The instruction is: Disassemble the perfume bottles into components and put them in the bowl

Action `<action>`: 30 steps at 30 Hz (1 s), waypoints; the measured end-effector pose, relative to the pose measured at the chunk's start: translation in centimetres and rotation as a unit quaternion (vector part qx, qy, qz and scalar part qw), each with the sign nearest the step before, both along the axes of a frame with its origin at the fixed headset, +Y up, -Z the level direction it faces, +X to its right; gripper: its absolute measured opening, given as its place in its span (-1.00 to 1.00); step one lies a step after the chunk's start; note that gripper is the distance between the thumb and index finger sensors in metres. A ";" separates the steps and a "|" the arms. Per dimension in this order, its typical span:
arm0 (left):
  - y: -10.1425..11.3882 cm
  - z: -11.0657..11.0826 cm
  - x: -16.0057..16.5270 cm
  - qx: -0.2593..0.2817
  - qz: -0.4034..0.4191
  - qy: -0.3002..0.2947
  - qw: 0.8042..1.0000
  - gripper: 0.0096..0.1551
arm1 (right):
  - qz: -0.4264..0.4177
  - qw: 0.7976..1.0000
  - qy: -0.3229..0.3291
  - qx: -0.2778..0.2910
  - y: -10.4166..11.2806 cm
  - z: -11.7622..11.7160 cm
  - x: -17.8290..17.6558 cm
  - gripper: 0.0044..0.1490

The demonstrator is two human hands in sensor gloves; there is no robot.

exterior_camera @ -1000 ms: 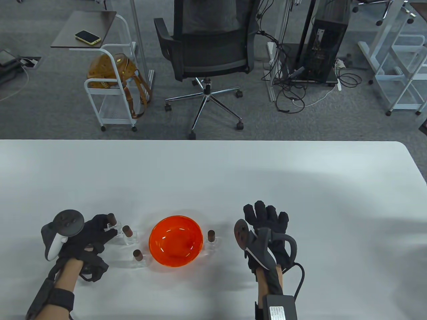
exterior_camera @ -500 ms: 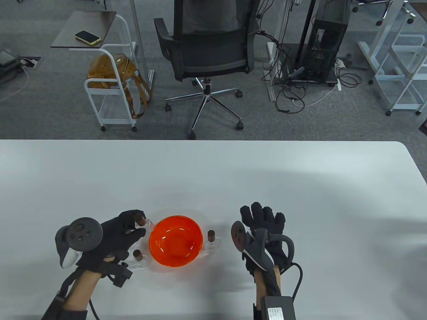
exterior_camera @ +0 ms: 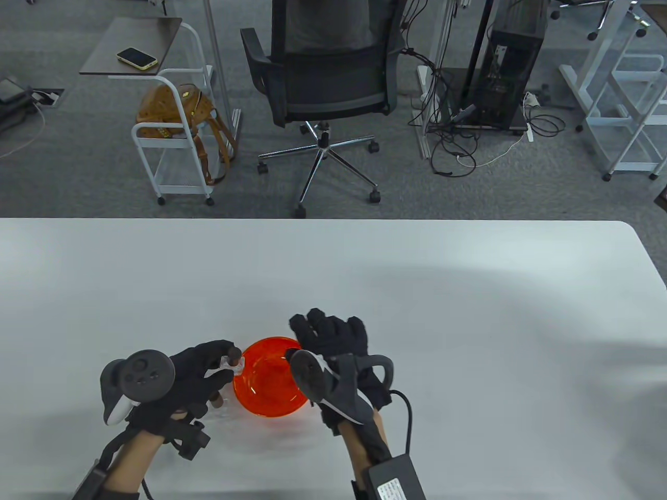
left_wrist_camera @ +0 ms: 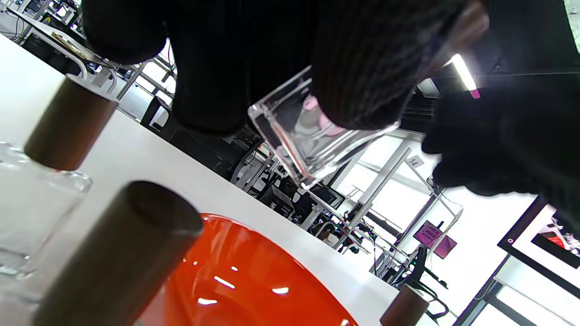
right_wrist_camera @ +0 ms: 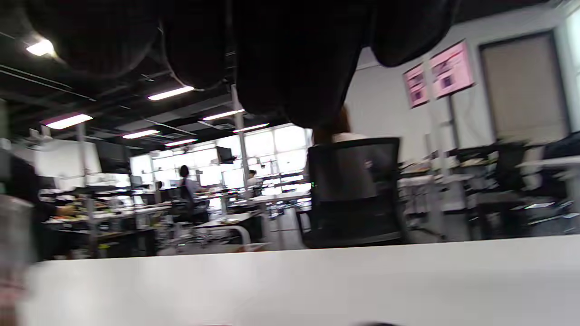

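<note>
The left hand [exterior_camera: 195, 372] grips 1 clear glass perfume bottle [left_wrist_camera: 312, 136] between curled fingers, holding it in the air at the left rim of the orange bowl [exterior_camera: 266, 388], which sits near the front edge of the desk [exterior_camera: 469, 312]. The right hand [exterior_camera: 338, 344] hovers above the bowl's right side, fingers relaxed and extended, holding nothing. 1 brown-capped bottle [exterior_camera: 215, 401] stands just left of the bowl, partly hidden under the left hand.

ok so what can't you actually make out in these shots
- Bottle right of the bowl: table view, hidden under the right hand.
- Bottles left of the bowl: table view, left hand covers all but one brown cap.
- Held bottle: left wrist view, fingers cover its neck.
- Right hand's fingers: right wrist view, dark and blurred; the bowl is out of frame.
</note>
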State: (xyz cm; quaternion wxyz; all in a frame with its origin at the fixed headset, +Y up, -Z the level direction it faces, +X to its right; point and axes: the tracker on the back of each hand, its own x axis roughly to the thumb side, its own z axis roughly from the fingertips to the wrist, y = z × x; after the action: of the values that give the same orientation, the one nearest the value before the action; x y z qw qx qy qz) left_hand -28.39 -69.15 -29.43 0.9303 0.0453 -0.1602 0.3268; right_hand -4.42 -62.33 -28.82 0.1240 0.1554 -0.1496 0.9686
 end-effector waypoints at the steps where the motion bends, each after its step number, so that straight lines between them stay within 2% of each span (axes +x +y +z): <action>1: 0.0 0.0 0.0 -0.002 0.000 0.000 1.000 -0.40 | -0.011 1.000 0.025 -0.015 0.3 0.0 -1.3 -0.21; 4: 0.1 0.0 0.0 0.000 -0.005 0.000 1.000 -0.40 | -0.006 0.997 0.060 -0.045 0.4 0.1 -4.3 -0.19; 8: 0.0 -0.1 0.2 -0.005 -0.021 -0.003 1.000 -0.40 | 0.028 0.998 0.048 -0.011 -0.4 0.2 -5.7 -0.35; 10: -0.2 -0.2 0.2 -0.009 -0.030 0.001 1.000 -0.40 | -0.005 0.999 0.050 -0.010 -0.4 0.1 -5.3 -0.36; 14: -0.5 -0.6 -0.3 -0.019 -0.023 0.019 0.999 -0.39 | -0.103 0.994 0.017 0.034 0.6 0.7 -2.8 -0.36; 18: -0.5 -0.7 -0.8 -0.021 -0.019 0.035 0.999 -0.40 | 0.032 0.999 -0.022 0.008 -1.8 0.1 -2.9 -0.36; 21: -0.5 -0.6 -1.2 -0.020 -0.011 0.043 0.999 -0.39 | 0.189 0.982 -0.007 -0.024 -6.5 -0.6 -4.6 -0.37; 23: -0.4 -0.6 -1.4 -0.012 -0.002 0.048 0.999 -0.39 | 0.252 0.967 0.000 -0.036 -8.3 -0.7 -5.3 -0.37; 26: -0.4 -0.5 -1.6 -0.019 0.012 0.044 0.999 -0.39 | 0.301 0.952 0.010 -0.054 -10.1 -0.9 -6.1 -0.37; 30: -0.4 -0.5 -1.5 -0.023 0.013 0.039 0.999 -0.39 | 0.307 0.948 0.012 -0.083 -10.8 -1.2 -6.4 -0.35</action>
State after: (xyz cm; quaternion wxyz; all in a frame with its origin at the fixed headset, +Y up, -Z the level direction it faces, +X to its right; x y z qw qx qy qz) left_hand -29.87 -69.57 -29.98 0.9323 0.0381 -0.1159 0.3406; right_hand -10.82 -73.14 -30.02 -0.1654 0.1942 -0.0122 0.9668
